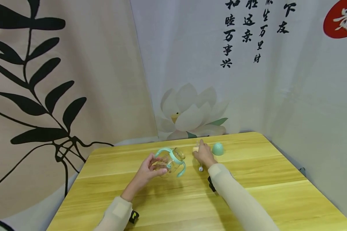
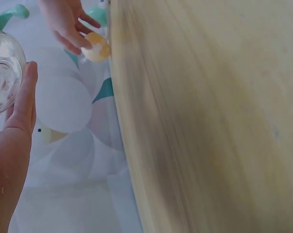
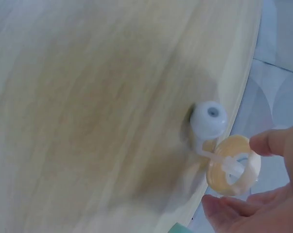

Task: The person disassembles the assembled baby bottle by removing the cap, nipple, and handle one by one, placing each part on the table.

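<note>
My left hand (image 1: 146,170) grips a clear baby bottle (image 1: 173,165) round its body, thumb in front. The bottle is tilted above the table, with its open neck towards the right and two mint-green handles on its collar. In the left wrist view its clear round base (image 2: 1,80) shows beside the fingers. Farther right, my right hand (image 1: 204,155) pinches a pale yellow screw ring (image 3: 233,165) between thumb and fingers. A thin straw runs from the ring to a white weighted ball (image 3: 208,119). Just right of that hand, a mint-green dome cap (image 1: 217,149) stands on the table.
The wooden table (image 1: 173,205) has its far edge just beyond the cap and right hand. Behind it hangs a curtain (image 1: 191,64) printed with a lotus, black leaves and characters. Dark wrist straps (image 1: 134,217) show at both sleeves.
</note>
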Demonstrator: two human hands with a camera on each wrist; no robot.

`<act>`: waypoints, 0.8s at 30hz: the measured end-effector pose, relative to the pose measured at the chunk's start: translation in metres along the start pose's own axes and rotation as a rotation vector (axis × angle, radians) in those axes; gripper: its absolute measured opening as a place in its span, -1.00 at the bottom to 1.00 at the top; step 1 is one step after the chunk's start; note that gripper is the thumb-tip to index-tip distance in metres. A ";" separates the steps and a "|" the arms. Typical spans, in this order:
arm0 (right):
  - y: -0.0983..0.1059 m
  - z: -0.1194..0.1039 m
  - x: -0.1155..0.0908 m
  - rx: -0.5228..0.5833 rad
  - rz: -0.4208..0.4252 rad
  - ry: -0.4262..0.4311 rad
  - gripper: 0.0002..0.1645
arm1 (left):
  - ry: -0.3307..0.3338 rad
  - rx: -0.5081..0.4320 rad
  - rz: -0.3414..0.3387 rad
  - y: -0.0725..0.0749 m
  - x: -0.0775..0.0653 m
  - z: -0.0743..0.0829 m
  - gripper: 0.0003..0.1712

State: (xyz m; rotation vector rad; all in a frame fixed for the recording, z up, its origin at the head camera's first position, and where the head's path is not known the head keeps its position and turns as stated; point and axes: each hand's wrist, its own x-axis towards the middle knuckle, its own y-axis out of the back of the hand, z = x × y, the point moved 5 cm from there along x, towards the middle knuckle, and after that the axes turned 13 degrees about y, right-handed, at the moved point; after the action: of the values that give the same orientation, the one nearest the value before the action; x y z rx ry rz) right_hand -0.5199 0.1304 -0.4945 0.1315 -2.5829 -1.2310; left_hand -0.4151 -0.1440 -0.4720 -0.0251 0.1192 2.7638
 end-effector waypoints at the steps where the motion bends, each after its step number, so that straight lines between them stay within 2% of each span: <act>1: 0.001 -0.001 -0.001 -0.004 -0.002 -0.004 -0.04 | 0.001 -0.001 0.001 0.000 0.000 -0.001 -0.45; 7: 0.010 -0.010 -0.008 -0.074 0.031 0.038 -0.04 | -0.002 -0.003 0.030 0.001 0.000 -0.002 -0.44; 10: 0.019 -0.022 -0.009 -0.140 0.079 0.106 -0.08 | -0.004 0.000 0.058 0.005 0.002 0.002 -0.44; 13: 0.028 -0.042 -0.012 -0.141 0.150 0.210 -0.27 | -0.017 -0.010 0.102 0.016 0.002 0.009 -0.47; 15: 0.033 -0.060 -0.018 -0.052 0.181 0.293 -0.45 | -0.039 -0.041 0.134 0.027 0.002 0.015 -0.50; 17: 0.036 -0.078 -0.023 0.123 0.170 0.379 -0.58 | -0.072 -0.069 0.167 0.038 0.001 0.022 -0.52; 19: 0.036 -0.095 -0.027 0.322 0.118 0.447 -0.62 | -0.103 -0.094 0.205 0.047 0.002 0.029 -0.54; 21: 0.035 -0.110 -0.031 0.473 0.067 0.489 -0.62 | -0.121 -0.111 0.234 0.053 0.001 0.034 -0.54; 24: 0.033 -0.127 -0.035 0.580 0.032 0.521 -0.62 | -0.128 -0.122 0.267 0.056 0.003 0.042 -0.57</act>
State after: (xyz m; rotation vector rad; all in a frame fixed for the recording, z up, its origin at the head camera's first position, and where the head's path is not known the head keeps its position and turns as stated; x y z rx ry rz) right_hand -0.4487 0.0634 -0.3999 0.4548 -2.3644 -0.3305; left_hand -0.4385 -0.1910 -0.4256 0.1459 -0.0872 3.0251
